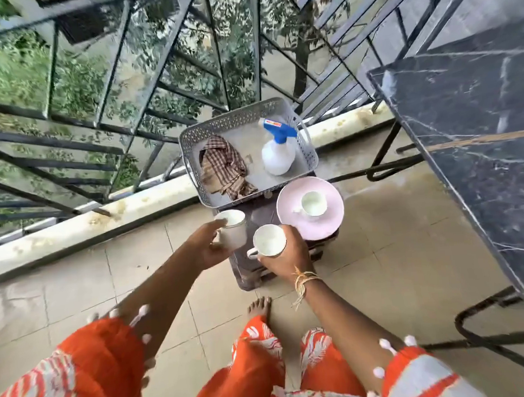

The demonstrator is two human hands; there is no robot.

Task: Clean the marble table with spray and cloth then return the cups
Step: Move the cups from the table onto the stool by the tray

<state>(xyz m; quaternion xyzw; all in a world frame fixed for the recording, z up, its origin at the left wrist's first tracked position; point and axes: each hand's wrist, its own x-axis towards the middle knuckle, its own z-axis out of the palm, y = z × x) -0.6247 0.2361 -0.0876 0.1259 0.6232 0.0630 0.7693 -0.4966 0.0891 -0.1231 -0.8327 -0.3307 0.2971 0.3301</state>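
Head view: left hand [207, 247] grips a white cup [232, 229], right hand [285, 256] grips another cup [269, 240], both over a dark stool [259, 275] they mostly hide. Marble table [472, 142] is cut off at right.

- A low dark brown stool [253, 275] is sitting on the tiled floor [380, 252], right by the balcony ledge.
- A grey perforated tray [237, 120] is resting on the stool's far end, carrying a checked cloth [225, 166] and a white spray bottle [277, 151] with a blue head.
- A pink plate [324, 228] is lying just beside the tray, with one white cup [313, 203] sitting on it.
- The black marble counter [471, 130] is standing off to the right on thin metal legs, nothing visibly lying on the part in view.
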